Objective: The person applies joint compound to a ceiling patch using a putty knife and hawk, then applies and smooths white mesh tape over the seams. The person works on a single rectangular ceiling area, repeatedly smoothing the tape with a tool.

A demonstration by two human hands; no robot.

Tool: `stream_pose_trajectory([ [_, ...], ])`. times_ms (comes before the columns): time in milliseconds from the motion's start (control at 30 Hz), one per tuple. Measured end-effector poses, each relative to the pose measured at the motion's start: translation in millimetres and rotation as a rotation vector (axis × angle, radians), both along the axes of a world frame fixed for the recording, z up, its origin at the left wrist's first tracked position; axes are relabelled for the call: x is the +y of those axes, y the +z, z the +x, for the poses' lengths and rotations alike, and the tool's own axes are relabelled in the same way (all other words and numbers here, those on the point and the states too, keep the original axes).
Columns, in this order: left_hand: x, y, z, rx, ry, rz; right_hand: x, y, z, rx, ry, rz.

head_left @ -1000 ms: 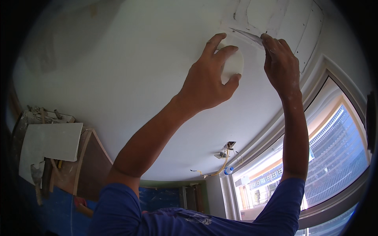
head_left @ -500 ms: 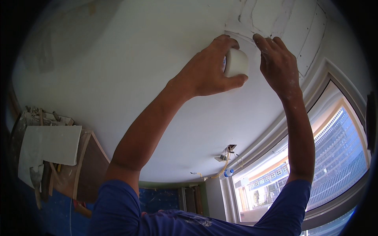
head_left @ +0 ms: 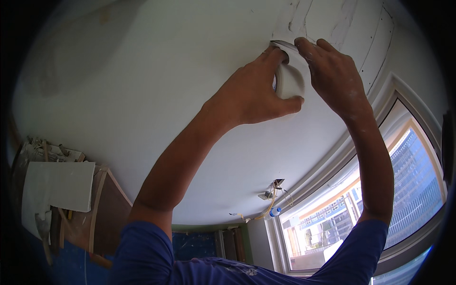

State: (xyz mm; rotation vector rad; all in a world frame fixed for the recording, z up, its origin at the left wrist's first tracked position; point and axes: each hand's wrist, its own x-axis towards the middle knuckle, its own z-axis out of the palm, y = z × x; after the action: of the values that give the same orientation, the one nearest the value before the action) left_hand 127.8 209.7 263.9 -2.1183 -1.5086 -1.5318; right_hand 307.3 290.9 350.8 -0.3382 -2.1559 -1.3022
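Overhead, my left hand point(head_left: 254, 90) is closed round a roll of white joint tape point(head_left: 290, 83), thumb on its near rim and fingers on its far side. My right hand point(head_left: 335, 76) is closed just to the right of the roll. From its fingertips a thin, flat metal blade point(head_left: 283, 44) points left, like a putty knife seen nearly edge-on; its handle is hidden in my grip. The blade lies close to the white ceiling point(head_left: 190, 71), beside my left fingertips. Whether tape runs under the blade is hard to see.
Seams and screw marks point(head_left: 375, 47) cross the ceiling at the far right. A window point(head_left: 408, 180) fills the right side. Wires hang from a ceiling opening point(head_left: 278, 183) near a plastic bottle point(head_left: 275, 212). White board pieces and a putty knife point(head_left: 43, 225) are at lower left.
My right hand has moved slightly left and its blade now shows more clearly by my left fingertips. My left hand and the tape roll have shifted slightly right and nearer.
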Motion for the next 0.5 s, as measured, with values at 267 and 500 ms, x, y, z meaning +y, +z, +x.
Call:
stream_pose_trajectory([
  [267,-8,11,4,-0.008,0.040,-0.103,19,-7,10,-0.077,0.135,-0.020],
  [500,-14,16,3,-0.020,0.024,-0.134,16,-2,17,-0.048,0.083,-0.113],
])
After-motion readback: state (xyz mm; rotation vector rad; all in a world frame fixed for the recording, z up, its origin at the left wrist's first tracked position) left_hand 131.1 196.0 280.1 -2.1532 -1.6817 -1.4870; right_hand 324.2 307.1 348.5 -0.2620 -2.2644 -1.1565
